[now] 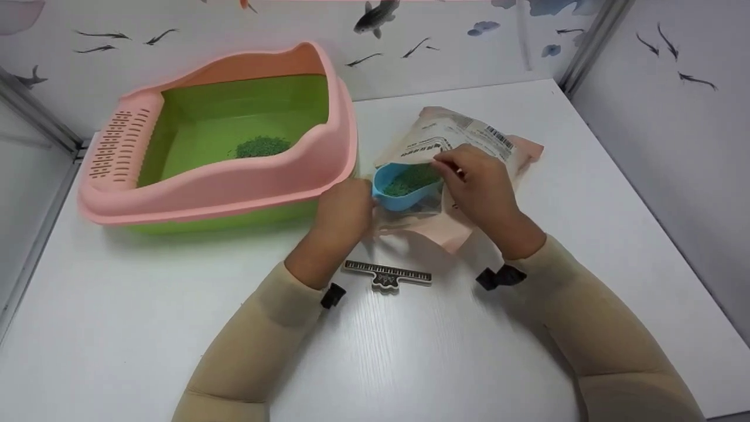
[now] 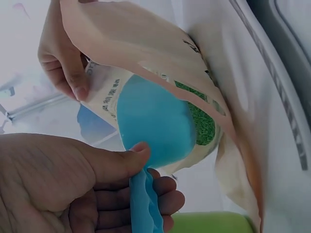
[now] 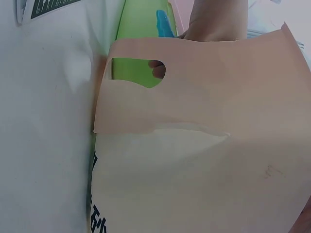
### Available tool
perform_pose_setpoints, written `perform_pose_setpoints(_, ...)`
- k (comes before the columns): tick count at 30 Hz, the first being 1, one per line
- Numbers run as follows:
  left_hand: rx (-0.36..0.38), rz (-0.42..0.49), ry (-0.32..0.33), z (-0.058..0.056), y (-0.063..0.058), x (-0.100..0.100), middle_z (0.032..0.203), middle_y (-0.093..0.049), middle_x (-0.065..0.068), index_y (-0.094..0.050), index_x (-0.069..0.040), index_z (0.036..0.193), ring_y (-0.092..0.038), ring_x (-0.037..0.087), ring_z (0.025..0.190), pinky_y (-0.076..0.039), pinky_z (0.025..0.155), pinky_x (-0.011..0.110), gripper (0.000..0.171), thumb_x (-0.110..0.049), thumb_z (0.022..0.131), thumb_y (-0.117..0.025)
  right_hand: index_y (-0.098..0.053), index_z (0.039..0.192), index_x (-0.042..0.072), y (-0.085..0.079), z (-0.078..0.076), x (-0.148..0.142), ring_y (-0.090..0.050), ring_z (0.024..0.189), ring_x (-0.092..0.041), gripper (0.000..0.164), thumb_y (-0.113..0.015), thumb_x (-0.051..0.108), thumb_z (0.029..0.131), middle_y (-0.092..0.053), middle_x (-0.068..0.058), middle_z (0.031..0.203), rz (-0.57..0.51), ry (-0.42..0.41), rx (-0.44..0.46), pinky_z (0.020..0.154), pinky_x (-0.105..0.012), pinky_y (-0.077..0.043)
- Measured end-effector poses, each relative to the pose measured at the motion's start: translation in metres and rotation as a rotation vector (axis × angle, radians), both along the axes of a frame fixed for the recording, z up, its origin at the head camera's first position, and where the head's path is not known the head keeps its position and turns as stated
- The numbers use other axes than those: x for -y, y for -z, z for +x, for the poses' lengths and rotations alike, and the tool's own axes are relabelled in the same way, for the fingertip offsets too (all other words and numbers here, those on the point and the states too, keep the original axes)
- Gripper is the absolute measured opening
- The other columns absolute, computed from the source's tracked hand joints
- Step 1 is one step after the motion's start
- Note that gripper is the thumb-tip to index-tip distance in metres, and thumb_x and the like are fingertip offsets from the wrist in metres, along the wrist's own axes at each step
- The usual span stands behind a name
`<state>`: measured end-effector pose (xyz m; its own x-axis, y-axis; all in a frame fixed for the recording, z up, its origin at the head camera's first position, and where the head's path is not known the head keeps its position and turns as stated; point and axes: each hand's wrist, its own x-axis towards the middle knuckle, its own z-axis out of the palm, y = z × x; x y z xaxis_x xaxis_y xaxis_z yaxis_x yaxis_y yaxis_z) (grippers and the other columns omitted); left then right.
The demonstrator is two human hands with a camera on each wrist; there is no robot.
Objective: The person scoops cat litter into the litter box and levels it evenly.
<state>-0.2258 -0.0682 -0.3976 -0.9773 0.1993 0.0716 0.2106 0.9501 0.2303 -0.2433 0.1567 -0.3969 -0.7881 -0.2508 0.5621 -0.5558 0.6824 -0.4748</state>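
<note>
My left hand grips the ridged handle of a blue scoop, thumb pressed along the handle's top. Green pellets fill much of the scoop's bowl, which sits at the mouth of a pale pink bag. Bag's upper edge is pinched between the thumb and fingers of my right hand. In the right wrist view, the bag's panel with its cut-out handle hole hides most of the scoop. Left of the hands stands a pink-rimmed green litter box with a small heap of green pellets on its floor.
A dark, ruler-patterned clip lies on the white table between my forearms. Behind the litter box and bag rises a white wall printed with fish. Another panel borders the table on the right.
</note>
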Motion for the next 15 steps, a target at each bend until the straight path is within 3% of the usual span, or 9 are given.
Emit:
perform_pose_setpoints(8, 0.008, 0.000, 0.040, 0.010, -0.011, 0.005, 0.093, -0.075, 0.016, -0.073, -0.001, 0.100, -0.072, 0.031, 0.089, -0.058, 0.079, 0.046, 0.025, -0.026, 0.096, -0.074, -0.077, 0.108, 0.002, -0.002, 0.000, -0.001, -0.066, 0.084, -0.022, 0.019, -0.070, 0.019, 0.100, -0.075, -0.011, 0.098, -0.009, 0.010, 0.008, 0.074, -0.033, -0.054)
perform_pose_setpoints(15, 0.058, 0.049, 0.023, 0.019, -0.027, 0.019, 0.098, -0.076, 0.013, -0.074, -0.004, 0.102, -0.072, 0.031, 0.091, -0.058, 0.079, 0.047, 0.023, -0.027, 0.098, -0.071, -0.077, 0.107, 0.002, -0.001, -0.001, -0.001, -0.066, 0.082, -0.021, 0.018, -0.070, 0.017, 0.100, -0.075, -0.012, 0.097, -0.010, 0.015, -0.007, 0.072, -0.032, -0.054)
